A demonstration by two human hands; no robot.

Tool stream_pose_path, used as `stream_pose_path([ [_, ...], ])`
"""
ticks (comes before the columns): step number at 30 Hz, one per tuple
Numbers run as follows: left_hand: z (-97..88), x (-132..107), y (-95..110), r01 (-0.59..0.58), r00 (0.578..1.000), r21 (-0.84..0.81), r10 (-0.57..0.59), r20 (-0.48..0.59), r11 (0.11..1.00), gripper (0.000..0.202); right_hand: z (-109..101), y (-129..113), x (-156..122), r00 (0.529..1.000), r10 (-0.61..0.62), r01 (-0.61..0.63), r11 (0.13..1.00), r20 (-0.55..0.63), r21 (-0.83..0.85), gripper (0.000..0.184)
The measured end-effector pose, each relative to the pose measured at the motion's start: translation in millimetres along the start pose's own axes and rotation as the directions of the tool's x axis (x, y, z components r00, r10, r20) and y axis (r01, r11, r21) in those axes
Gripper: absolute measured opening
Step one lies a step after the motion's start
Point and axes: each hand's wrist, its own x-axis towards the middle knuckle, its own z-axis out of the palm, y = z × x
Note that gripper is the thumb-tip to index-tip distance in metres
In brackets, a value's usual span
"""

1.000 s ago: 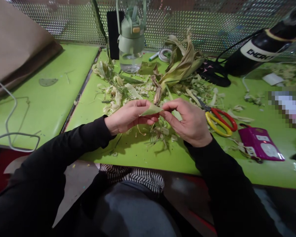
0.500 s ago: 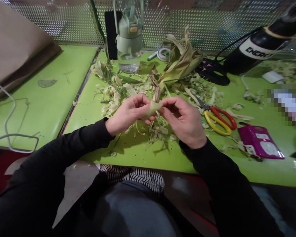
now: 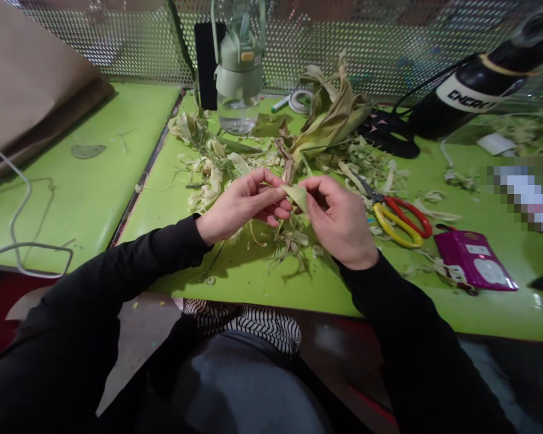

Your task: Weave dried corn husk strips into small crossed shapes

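A small pale-green piece of corn husk [image 3: 297, 196] is stretched between my two hands above the green table [image 3: 253, 271]. My left hand [image 3: 253, 199] pinches its left tip between thumb and index finger, the other fingers loosely curled. On the other side my right hand [image 3: 341, 220] grips the wider end with thumb and fingers; part of the piece is hidden there. Just beyond my hands lies a large bundle of dried corn husks [image 3: 332, 129]. Husk scraps [image 3: 292, 241] are scattered under and around both hands. Scissors [image 3: 400, 220] with one red and one yellow handle lie right of my right hand.
A water bottle [image 3: 239, 84] and a dark phone [image 3: 207, 66] stand at the back by a perforated screen [image 3: 140, 48]. A black bottle [image 3: 466, 90] leans at the back right. Nearer are a purple pouch [image 3: 475, 259] and, far left, a brown paper bag [image 3: 36, 78].
The husk piece has turned and now shows as a flat triangle between my hands. My right hand has shifted slightly right; my left fingertips now hold only its tip.
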Motion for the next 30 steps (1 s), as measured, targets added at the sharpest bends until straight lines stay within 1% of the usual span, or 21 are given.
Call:
stream_pose_path([
  [2, -2.2, 1.0, -2.6, -0.103, 0.995, 0.131, 0.103, 0.004, 0.986, 0.014, -0.1, 1.0, 1.2, 0.996, 0.073, -0.077, 0.992, 0.044, 0.101, 0.028],
  [4, -3.9, 0.6, -4.7, -0.203, 0.977, 0.28, 0.213, -0.006, 0.938, 0.017, 0.5, 2.5, 2.6, 0.99, 0.12, -0.132, 0.976, 0.076, 0.174, 0.032],
  [6, -5.1, -0.7, -6.0, -0.254, 0.958, 0.412, 0.286, -0.017, 0.875, 0.018, 1.7, 4.1, 3.4, 0.984, 0.156, -0.173, 0.958, 0.091, 0.228, 0.033],
  [8, -5.8, -1.7, -6.5, -0.263, 0.952, 0.47, 0.306, -0.017, 0.843, 0.017, 3.2, 5.3, 3.1, 0.976, 0.189, -0.212, 0.939, 0.108, 0.269, 0.031],
  [9, -5.9, -1.8, -6.5, -0.257, 0.955, 0.457, 0.297, -0.017, 0.851, 0.015, 3.8, 5.7, 2.6, 0.972, 0.205, -0.229, 0.932, 0.112, 0.282, 0.029],
  [11, -5.7, -1.1, -5.9, -0.22, 0.969, 0.372, 0.246, -0.022, 0.902, 0.012, 4.3, 6.0, 1.6, 0.972, 0.211, -0.232, 0.927, 0.099, 0.295, 0.023],
  [14, -5.0, 0.4, -4.1, -0.124, 0.99, 0.222, 0.136, -0.041, 0.967, 0.013, 3.1, 4.8, 0.8, 0.982, 0.172, -0.186, 0.937, 0.073, 0.296, 0.02],
  [18, -3.4, -0.5, -2.2, -0.038, 0.998, 0.109, 0.044, -0.053, 0.993, 0.01, -0.1, 2.7, 1.1, 0.988, 0.109, -0.132, 0.962, 0.107, 0.238, 0.017],
  [22, -0.4, -3.2, -1.6, 0.067, 0.997, -0.035, -0.069, -0.045, 0.997, 0.011, -2.1, 2.6, 0.4, 0.995, 0.033, -0.049, 0.985, 0.097, 0.167, 0.015],
  [26, 1.8, -4.6, -0.7, 0.079, 0.996, -0.121, -0.083, -0.028, 0.989, 0.012, -4.0, 3.0, -0.1, 0.994, -0.035, 0.025, 0.994, 0.099, 0.106, 0.013],
  [30, 2.4, -5.4, 1.0, 0.09, 0.996, -0.128, -0.092, -0.011, 0.988, 0.009, -6.3, 2.6, 0.5, 0.992, -0.052, 0.04, 0.994, 0.119, 0.101, 0.016],
])
